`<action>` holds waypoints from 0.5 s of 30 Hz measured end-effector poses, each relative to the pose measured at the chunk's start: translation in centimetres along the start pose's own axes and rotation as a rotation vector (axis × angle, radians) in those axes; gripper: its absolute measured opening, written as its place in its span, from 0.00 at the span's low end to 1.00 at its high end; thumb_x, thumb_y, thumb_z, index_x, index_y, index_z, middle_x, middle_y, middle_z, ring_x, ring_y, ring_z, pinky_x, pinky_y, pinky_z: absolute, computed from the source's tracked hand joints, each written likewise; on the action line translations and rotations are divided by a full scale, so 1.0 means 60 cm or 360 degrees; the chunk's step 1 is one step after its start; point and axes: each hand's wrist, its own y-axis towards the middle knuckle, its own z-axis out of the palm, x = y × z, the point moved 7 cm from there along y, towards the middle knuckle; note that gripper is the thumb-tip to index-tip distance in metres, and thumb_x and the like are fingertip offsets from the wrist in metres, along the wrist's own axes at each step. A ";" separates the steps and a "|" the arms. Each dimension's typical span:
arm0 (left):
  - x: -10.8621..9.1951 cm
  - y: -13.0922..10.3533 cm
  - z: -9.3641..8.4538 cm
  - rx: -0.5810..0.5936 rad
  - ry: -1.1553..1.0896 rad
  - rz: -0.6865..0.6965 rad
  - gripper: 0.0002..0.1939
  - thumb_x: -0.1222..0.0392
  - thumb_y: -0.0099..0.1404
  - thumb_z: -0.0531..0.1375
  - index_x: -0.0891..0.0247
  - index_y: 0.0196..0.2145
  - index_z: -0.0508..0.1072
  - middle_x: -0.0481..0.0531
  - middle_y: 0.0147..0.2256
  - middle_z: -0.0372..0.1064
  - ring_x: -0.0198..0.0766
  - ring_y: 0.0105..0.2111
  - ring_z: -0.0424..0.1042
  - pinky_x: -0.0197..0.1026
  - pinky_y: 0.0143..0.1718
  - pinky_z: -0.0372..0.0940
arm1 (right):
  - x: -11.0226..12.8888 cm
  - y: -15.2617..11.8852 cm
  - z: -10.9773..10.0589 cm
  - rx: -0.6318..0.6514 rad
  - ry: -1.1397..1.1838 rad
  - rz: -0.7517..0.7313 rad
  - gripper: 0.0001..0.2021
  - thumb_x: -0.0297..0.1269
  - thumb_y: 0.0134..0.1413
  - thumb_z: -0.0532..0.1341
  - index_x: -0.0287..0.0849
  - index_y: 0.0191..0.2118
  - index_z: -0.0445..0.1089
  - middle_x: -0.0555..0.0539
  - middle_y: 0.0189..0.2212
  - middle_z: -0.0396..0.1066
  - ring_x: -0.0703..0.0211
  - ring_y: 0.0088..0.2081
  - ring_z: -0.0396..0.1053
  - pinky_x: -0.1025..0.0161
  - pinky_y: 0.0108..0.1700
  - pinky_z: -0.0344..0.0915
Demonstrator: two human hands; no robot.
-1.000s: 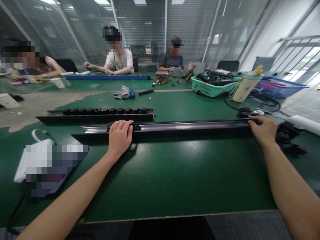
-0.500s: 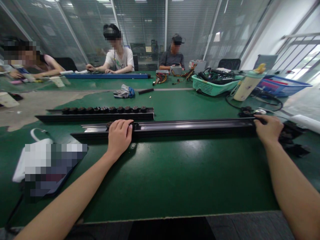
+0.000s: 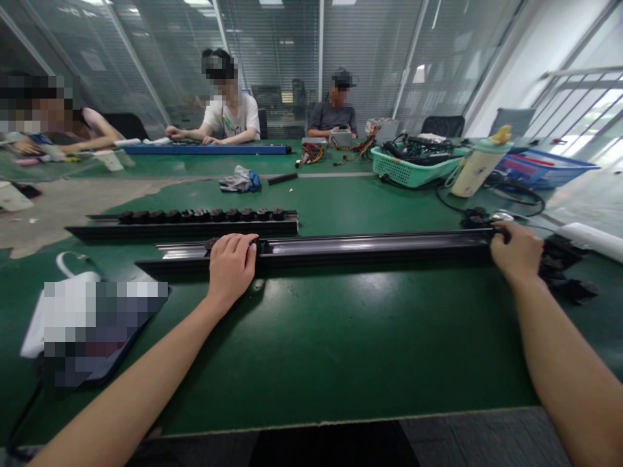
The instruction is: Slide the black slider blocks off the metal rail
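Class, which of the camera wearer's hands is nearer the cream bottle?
Right. The right hand is in front of the cream bottle, slightly to its right; the left hand is well to its left.

Assembly workshop, in an office-style room. Long green worktable (image 3: 370,350). Near: black rail (image 3: 379,245). Far: seated people (image 3: 232,120); metal boxes (image 3: 342,138), coloured wires (image 3: 315,154). Far right: mint-green basket (image 3: 411,175) heaped with cables (image 3: 418,152); blue crate (image 3: 567,172). Behind: glass partition (image 3: 170,65), blinds (image 3: 363,78); the space beyond, dimly seen, may be another office.
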 end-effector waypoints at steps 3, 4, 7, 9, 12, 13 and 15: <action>0.000 0.000 -0.001 -0.0002 -0.0005 0.0000 0.22 0.52 0.80 0.47 0.59 0.57 0.76 0.60 0.52 0.78 0.54 0.58 0.71 0.60 0.65 0.62 | -0.002 0.001 -0.002 -0.0006 -0.0001 0.0006 0.20 0.34 0.62 0.54 0.39 0.51 0.80 0.31 0.48 0.79 0.43 0.50 0.72 0.52 0.56 0.63; 0.000 0.000 -0.001 -0.0001 -0.0006 -0.0002 0.21 0.52 0.80 0.47 0.58 0.57 0.76 0.60 0.52 0.78 0.54 0.58 0.71 0.60 0.65 0.62 | -0.003 0.001 -0.001 -0.0003 -0.0004 0.0012 0.19 0.35 0.61 0.54 0.39 0.48 0.80 0.32 0.46 0.79 0.43 0.49 0.72 0.52 0.56 0.63; 0.001 0.000 -0.001 0.0009 -0.0004 -0.0012 0.22 0.52 0.80 0.47 0.59 0.57 0.77 0.60 0.52 0.78 0.55 0.58 0.71 0.60 0.66 0.62 | -0.006 0.001 0.001 -0.0009 -0.0008 0.0012 0.16 0.35 0.60 0.54 0.41 0.41 0.81 0.34 0.43 0.79 0.44 0.48 0.72 0.53 0.55 0.64; 0.001 0.000 0.000 0.0017 -0.0006 -0.0014 0.22 0.52 0.80 0.47 0.59 0.57 0.77 0.60 0.52 0.78 0.55 0.59 0.71 0.60 0.66 0.62 | -0.007 -0.001 0.001 -0.0028 -0.0003 0.0006 0.16 0.36 0.59 0.54 0.41 0.41 0.81 0.35 0.42 0.78 0.45 0.48 0.72 0.52 0.54 0.65; 0.001 0.000 0.000 0.0020 -0.0007 -0.0011 0.22 0.52 0.80 0.47 0.60 0.57 0.76 0.60 0.52 0.78 0.54 0.59 0.71 0.60 0.66 0.62 | -0.016 -0.005 0.002 -0.0040 -0.0032 0.0074 0.19 0.38 0.60 0.55 0.42 0.46 0.83 0.35 0.46 0.77 0.43 0.51 0.72 0.51 0.54 0.66; 0.001 0.000 0.000 0.0020 -0.0007 -0.0010 0.22 0.52 0.80 0.47 0.60 0.57 0.76 0.61 0.53 0.78 0.54 0.59 0.71 0.60 0.66 0.62 | -0.020 -0.006 0.002 -0.0037 -0.0052 0.0117 0.20 0.38 0.60 0.55 0.41 0.47 0.83 0.34 0.47 0.77 0.43 0.52 0.72 0.50 0.54 0.67; 0.001 0.000 -0.001 0.0020 -0.0006 -0.0009 0.23 0.52 0.80 0.46 0.60 0.57 0.76 0.61 0.53 0.78 0.55 0.59 0.71 0.60 0.66 0.62 | -0.027 -0.006 0.003 -0.0028 -0.0091 0.0187 0.22 0.39 0.60 0.55 0.40 0.49 0.84 0.32 0.46 0.76 0.41 0.54 0.71 0.49 0.54 0.67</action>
